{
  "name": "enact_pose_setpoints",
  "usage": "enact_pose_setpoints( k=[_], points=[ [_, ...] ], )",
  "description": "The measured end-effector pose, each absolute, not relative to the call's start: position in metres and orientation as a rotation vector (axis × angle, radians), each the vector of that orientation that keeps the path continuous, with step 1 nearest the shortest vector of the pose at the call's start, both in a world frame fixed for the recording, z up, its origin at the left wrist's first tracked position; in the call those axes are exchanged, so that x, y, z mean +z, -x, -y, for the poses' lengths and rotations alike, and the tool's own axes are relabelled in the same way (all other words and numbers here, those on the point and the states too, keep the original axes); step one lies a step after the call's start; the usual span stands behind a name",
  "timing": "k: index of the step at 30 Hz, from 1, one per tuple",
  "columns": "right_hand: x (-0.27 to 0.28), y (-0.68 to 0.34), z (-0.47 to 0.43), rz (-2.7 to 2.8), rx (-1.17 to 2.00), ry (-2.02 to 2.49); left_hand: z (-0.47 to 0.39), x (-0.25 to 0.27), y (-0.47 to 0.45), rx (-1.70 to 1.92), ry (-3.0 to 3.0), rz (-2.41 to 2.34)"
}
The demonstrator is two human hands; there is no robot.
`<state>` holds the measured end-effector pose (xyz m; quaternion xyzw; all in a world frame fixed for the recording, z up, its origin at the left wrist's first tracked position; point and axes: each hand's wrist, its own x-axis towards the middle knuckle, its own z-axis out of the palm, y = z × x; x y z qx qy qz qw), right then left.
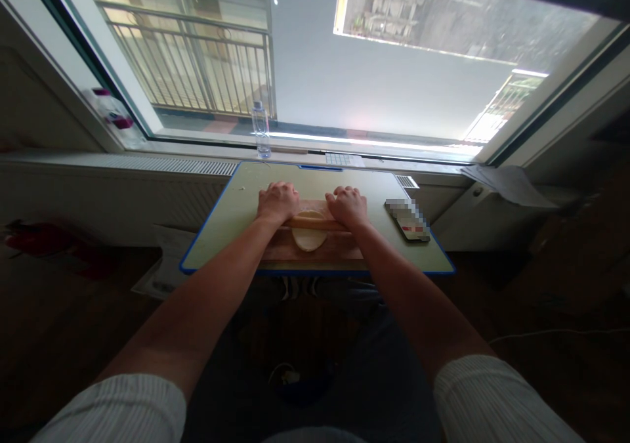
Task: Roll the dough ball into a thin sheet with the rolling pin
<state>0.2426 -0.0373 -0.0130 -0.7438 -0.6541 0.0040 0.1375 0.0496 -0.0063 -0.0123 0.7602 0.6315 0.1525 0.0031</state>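
A wooden rolling pin (315, 223) lies crosswise over a flattened oval of pale dough (309, 239). Beneath the dough is a reddish wooden board (339, 249) near the front edge of the small table (221, 233). My left hand (278, 201) is closed around the pin's left end. At the other end, my right hand (348, 205) grips the pin with curled fingers. Dough shows both in front of the pin and a little behind it, between the hands.
To the right on the table lies a phone (407, 220) with a blurred screen. A clear bottle (260, 130) stands on the windowsill behind, and another bottle with pink parts (112, 109) is at far left. Papers (506, 184) rest on the right ledge.
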Motion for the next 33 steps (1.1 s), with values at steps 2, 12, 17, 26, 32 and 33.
enact_pose_setpoints(
  k=[2,12,17,26,32,33],
  points=[
    [-0.013,-0.242,0.039,1.898,0.008,2.155,0.008,-0.013,-0.049,0.485,-2.380,-1.978],
    [-0.012,-0.241,0.048,1.879,0.056,2.185,0.017,-0.012,-0.046,0.427,-2.348,-1.961],
    [-0.010,-0.239,0.056,1.936,0.028,2.186,0.022,-0.012,-0.045,0.393,-2.365,-1.968],
    [-0.008,-0.237,0.074,2.021,-0.004,2.199,0.033,-0.010,-0.043,0.343,-2.313,-1.958],
    [-0.009,-0.234,0.081,1.914,0.055,2.223,0.042,-0.009,-0.043,0.301,-2.280,-1.946],
    [-0.009,-0.233,0.083,1.905,0.056,2.222,0.044,-0.008,-0.042,0.294,-2.274,-1.943]
  ],
)
